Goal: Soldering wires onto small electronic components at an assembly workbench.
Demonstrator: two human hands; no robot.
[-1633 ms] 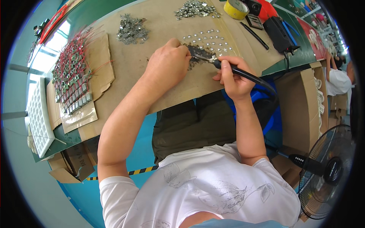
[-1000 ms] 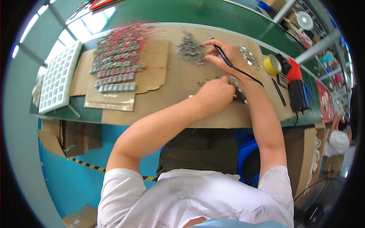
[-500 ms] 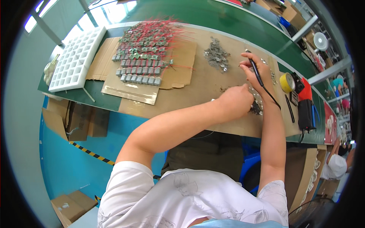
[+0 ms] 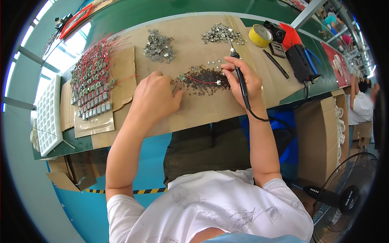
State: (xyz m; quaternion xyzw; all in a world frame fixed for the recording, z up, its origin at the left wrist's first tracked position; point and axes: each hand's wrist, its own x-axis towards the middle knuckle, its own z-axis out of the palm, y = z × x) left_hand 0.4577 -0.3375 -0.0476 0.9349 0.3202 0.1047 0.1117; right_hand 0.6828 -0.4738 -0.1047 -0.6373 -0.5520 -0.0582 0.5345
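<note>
Right hand (image 4: 253, 84) grips soldering iron (image 4: 242, 81) pen-style, likely for control; left hand (image 4: 153, 97) beside wired circuit board (image 4: 182, 76), grip unclear.

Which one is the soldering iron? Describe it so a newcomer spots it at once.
On the brown-covered table, find the right hand, beside the dark crumbs. It holds the soldering iron, a black, pen-like tool, metal tip pointing away from the person. Unlike the black stick lying farther right, it trails a cord.
</note>
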